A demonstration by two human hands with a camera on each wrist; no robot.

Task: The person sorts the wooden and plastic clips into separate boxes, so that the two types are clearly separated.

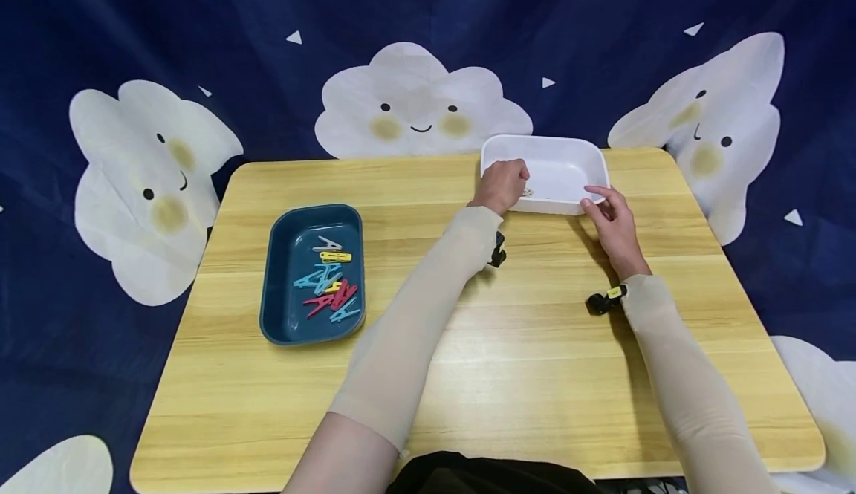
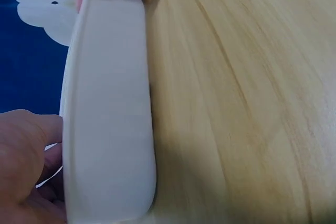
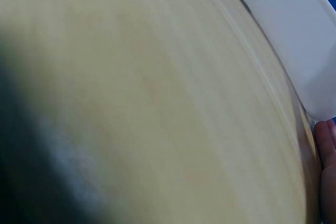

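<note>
A white plastic tray (image 1: pixel 562 171) stands at the back of the table, right of the middle. My left hand (image 1: pixel 501 186) reaches over its front left rim, fingers curled down inside. In the left wrist view the tray's side wall (image 2: pixel 113 103) hides the fingertips of the left hand (image 2: pixel 29 156); I cannot tell what they hold. A small brownish object (image 1: pixel 526 192) shows just beside that hand on the tray floor. At the front right corner my right hand (image 1: pixel 615 230) grips the tray, index finger over the rim and thumb against the outer wall.
A dark blue tray (image 1: pixel 284 271) stands on the left of the wooden table (image 1: pixel 521 375). Inside lie several clothespins (image 1: pixel 328 278) in white, yellow, light blue and red. A navy cloth with clouds (image 1: pixel 421 100) hangs behind the table's back edge.
</note>
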